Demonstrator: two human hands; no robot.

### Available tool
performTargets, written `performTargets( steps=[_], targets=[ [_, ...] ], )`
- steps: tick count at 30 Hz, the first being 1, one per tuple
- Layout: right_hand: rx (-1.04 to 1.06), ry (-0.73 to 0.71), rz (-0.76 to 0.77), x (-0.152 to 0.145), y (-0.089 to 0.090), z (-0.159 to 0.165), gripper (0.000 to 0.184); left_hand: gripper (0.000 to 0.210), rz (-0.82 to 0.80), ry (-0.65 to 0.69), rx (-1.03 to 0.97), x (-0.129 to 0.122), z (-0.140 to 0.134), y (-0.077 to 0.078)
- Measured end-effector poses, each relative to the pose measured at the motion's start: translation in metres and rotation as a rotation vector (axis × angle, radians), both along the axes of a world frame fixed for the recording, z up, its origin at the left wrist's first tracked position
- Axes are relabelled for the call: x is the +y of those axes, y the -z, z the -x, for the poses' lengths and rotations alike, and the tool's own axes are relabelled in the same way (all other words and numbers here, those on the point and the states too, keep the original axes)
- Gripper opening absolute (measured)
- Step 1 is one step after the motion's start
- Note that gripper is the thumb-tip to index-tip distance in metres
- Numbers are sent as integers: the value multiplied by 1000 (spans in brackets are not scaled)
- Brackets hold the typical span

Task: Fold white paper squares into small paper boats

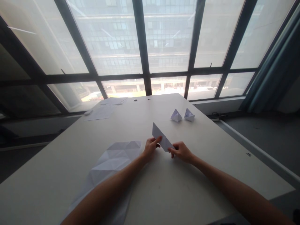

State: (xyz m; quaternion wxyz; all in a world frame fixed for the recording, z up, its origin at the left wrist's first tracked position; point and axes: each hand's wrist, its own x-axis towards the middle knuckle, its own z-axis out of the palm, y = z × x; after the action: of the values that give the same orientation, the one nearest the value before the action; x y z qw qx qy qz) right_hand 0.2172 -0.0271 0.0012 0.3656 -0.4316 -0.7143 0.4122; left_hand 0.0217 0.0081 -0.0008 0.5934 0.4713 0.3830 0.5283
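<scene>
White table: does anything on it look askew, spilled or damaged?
Mildly: the large creased sheet, partly hidden by the left forearm, looks rumpled, ridged with folds, and the far-left papers overlap at uneven angles. I see no spill or tear; the held folded paper looks intact.

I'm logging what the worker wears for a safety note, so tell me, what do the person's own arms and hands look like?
The left hand and right hand are gloveless. The left forearm and right forearm show no sleeve, watch or bracelet; any ring is too small to tell.
</scene>
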Motion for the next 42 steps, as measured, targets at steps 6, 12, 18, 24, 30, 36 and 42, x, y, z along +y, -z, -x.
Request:
performTargets(
  steps=[6,12,18,24,30,36,42],
  targets=[
    [1,3,30,0,-4,-3,35,40,-19,-132,11,-1,-4,-6],
    [23,-31,69,0,-5,-4,34,42,-164,11,237,-9,-6,-7],
    [10,-16,22,-2,-6,-1,33,43,-245,99,387,-20,-12,-8],
    [87,-53,100,-5,-4,3,26,46,-220,49,305,-22,-11,-17],
    [104,-49,198,-6,-7,1,28,44,-170,-83,219,-14,-10,-11],
    [72,11,196,-4,-9,1,37,42,-110,-210,93,0,-5,-2],
    [190,-55,268,-4,-14,-1,43,43,-81,-272,17,7,-1,1]
  ],
)
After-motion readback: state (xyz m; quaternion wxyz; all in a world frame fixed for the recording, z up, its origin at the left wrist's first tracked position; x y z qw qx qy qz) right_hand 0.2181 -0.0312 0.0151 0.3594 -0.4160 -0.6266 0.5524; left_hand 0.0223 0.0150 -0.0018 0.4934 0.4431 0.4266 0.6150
